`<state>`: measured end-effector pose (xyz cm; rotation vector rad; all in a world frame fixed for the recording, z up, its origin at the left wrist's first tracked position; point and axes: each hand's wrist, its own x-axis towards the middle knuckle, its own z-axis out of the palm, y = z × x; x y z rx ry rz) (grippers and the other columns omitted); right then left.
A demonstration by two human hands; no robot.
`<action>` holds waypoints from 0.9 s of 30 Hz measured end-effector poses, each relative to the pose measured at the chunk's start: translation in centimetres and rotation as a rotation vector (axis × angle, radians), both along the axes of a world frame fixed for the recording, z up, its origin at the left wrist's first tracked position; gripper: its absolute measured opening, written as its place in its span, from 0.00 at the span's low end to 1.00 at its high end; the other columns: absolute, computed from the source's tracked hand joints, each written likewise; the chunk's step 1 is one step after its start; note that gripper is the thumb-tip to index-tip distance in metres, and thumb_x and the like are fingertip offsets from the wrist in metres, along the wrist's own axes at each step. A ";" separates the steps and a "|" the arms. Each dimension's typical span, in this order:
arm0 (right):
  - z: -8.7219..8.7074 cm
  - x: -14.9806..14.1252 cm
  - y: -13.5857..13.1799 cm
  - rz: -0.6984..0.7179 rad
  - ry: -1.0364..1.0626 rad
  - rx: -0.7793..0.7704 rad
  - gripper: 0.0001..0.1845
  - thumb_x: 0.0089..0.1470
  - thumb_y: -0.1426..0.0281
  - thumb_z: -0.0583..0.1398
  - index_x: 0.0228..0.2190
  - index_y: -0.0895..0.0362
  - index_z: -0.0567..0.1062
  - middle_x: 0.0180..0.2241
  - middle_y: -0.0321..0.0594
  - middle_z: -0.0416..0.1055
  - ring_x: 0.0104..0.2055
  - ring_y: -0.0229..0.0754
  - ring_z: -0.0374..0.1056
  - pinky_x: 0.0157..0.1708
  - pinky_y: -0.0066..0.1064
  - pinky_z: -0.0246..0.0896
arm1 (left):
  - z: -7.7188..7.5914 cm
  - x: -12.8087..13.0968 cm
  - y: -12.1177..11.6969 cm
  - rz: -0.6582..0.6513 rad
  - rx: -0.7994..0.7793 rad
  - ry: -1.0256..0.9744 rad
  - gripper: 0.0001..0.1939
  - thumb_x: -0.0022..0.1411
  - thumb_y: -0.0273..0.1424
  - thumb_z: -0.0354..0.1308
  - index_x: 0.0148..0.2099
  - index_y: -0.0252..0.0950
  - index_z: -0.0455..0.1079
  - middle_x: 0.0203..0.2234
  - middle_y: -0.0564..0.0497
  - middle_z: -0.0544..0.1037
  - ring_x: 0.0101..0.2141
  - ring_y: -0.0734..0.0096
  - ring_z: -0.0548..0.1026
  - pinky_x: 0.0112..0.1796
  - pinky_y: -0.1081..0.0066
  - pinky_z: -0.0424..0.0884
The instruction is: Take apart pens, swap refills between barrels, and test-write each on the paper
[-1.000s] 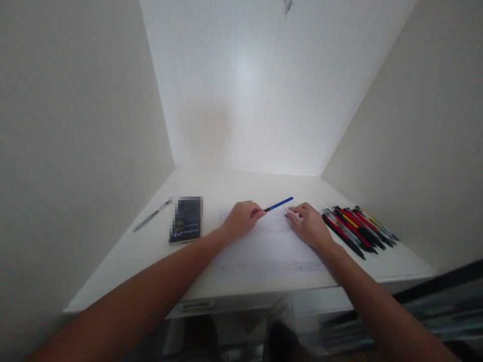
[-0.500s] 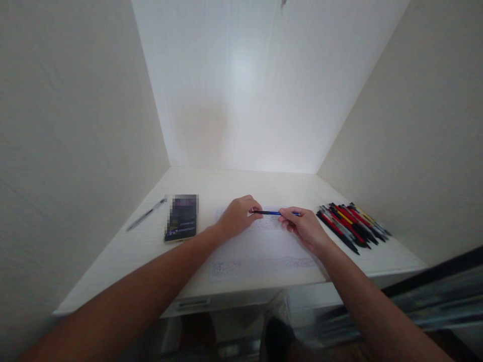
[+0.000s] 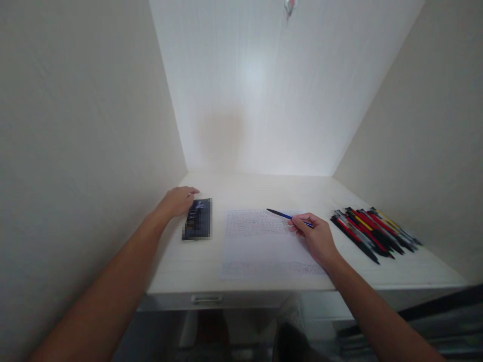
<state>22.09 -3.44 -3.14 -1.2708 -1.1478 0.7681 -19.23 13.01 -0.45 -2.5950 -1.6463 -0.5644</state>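
Observation:
My right hand [image 3: 316, 235] holds a blue pen [image 3: 284, 215] in a pinch, its tip pointing left over a white sheet of paper [image 3: 264, 246] covered in faint writing. My left hand [image 3: 177, 200] has reached to the left and rests beside a dark phone [image 3: 198, 225] at the desk's left side, fingers curled loosely over the spot where a clear pen lay; that pen is hidden. The left hand's fingers point toward the phone's far edge.
A row of several red, black and yellow pens [image 3: 372, 229] lies at the right of the white desk [image 3: 264, 188]. Walls close in on the left, back and right. A drawer handle [image 3: 206, 299] shows under the front edge.
The blue pen passed from my left hand to my right hand. My left hand then moved left, past the phone. The view shifted right.

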 end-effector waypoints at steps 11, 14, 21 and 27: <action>-0.3 0.3 0.3 0.025 0.047 0.020 0.13 0.48 0.60 0.67 0.28 0.58 0.77 0.26 0.43 0.76 0.24 0.38 0.66 0.26 0.31 0.59 | -1.1 1.1 -2.9 0.099 0.030 0.067 0.18 0.59 0.34 0.47 0.40 0.40 0.78 0.44 0.45 0.80 0.48 0.55 0.75 0.50 0.60 0.67; -0.2 0.4 0.2 0.027 0.047 0.025 0.13 0.49 0.61 0.66 0.27 0.58 0.77 0.25 0.42 0.76 0.24 0.38 0.65 0.25 0.30 0.58 | -1.1 1.2 -5.1 0.107 0.085 0.045 0.19 0.60 0.31 0.45 0.42 0.37 0.77 0.47 0.43 0.78 0.49 0.56 0.74 0.52 0.60 0.65; -0.6 0.6 0.5 0.020 0.064 0.037 0.13 0.48 0.60 0.67 0.28 0.59 0.77 0.26 0.42 0.76 0.24 0.38 0.65 0.25 0.31 0.58 | -2.7 1.1 -9.8 0.149 0.140 -0.209 0.18 0.62 0.29 0.44 0.48 0.36 0.72 0.45 0.44 0.76 0.46 0.58 0.74 0.50 0.61 0.68; -0.6 0.4 0.5 -0.005 0.119 0.035 0.13 0.45 0.62 0.68 0.27 0.59 0.77 0.27 0.43 0.76 0.24 0.38 0.66 0.25 0.31 0.59 | -3.2 1.5 -10.4 0.161 0.112 -0.201 0.19 0.61 0.29 0.47 0.50 0.38 0.72 0.49 0.44 0.73 0.49 0.57 0.72 0.52 0.58 0.67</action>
